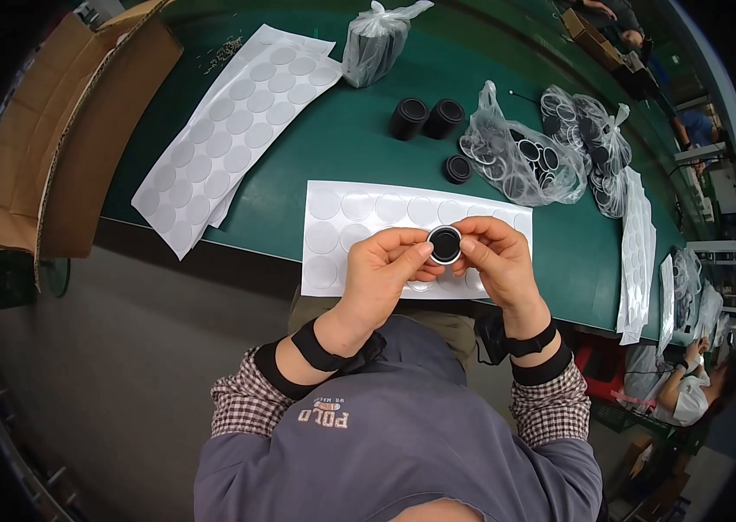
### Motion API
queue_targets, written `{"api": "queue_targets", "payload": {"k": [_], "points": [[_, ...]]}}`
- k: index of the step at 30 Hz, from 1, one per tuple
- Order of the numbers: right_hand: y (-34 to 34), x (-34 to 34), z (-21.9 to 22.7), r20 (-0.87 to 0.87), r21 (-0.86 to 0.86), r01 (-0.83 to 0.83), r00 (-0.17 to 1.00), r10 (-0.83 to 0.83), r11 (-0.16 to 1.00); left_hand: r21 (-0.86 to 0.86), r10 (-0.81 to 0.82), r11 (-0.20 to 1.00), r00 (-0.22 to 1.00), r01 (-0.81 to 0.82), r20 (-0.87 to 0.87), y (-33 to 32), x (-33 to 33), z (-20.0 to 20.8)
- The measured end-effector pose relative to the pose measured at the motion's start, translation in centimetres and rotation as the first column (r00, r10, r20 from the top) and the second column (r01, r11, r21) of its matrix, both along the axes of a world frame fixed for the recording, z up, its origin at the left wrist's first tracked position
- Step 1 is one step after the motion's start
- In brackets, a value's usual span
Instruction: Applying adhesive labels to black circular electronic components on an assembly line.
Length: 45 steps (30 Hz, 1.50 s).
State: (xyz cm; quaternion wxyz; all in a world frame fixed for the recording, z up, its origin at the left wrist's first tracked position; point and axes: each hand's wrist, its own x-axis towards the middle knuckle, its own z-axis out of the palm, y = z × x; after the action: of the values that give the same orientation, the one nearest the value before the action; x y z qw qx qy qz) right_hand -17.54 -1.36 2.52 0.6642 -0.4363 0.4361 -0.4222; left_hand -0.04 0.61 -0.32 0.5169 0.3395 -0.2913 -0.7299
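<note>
Between both hands I hold a small round black disc with a white rim [445,245], gripped at its left edge by my left hand [388,268] and at its right edge by my right hand [498,259]. Thumbs and fingertips pinch it on either side. Beneath my hands lies a white sheet of round clear stickers [323,235] on the green table. Just beyond the sheet stands a short stack of black discs [457,169], with two taller black stacks [409,118] behind it. My hands hide part of the sheet.
More sticker sheets [237,130] lie at the left, beside an open cardboard box [81,130]. A tied plastic bag [376,43] stands at the back. Clear bags of black and white rings [529,157] lie to the right. Another person [689,387] sits at far right.
</note>
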Motion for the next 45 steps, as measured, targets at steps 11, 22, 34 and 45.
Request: {"api": "queue_targets", "payload": {"k": [11,22,34,45], "points": [[-0.2,0.7,0.3,0.017,-0.049,-0.031,0.999,0.032,0.998,-0.003,0.017,1.0,0.999,-0.017,-0.035,-0.1,-0.1,0.0],[-0.2,1.7,0.7,-0.118,-0.045,-0.061,0.991,0.055,0.997,0.048,-0.043,0.998,0.997,0.047,-0.067,-0.3,0.0,0.1],[-0.3,0.8,0.6,-0.029,0.097,-0.075,0.997,0.078,0.992,-0.003,-0.068,0.998,0.996,0.068,-0.064,-0.9,-0.2,0.4],[-4.5,-5.1,2.5,-0.146,-0.281,0.271,0.936,-0.321,0.92,-0.088,-0.036,0.995,0.995,0.044,0.094,-1.5,-1.2,2.2]]}}
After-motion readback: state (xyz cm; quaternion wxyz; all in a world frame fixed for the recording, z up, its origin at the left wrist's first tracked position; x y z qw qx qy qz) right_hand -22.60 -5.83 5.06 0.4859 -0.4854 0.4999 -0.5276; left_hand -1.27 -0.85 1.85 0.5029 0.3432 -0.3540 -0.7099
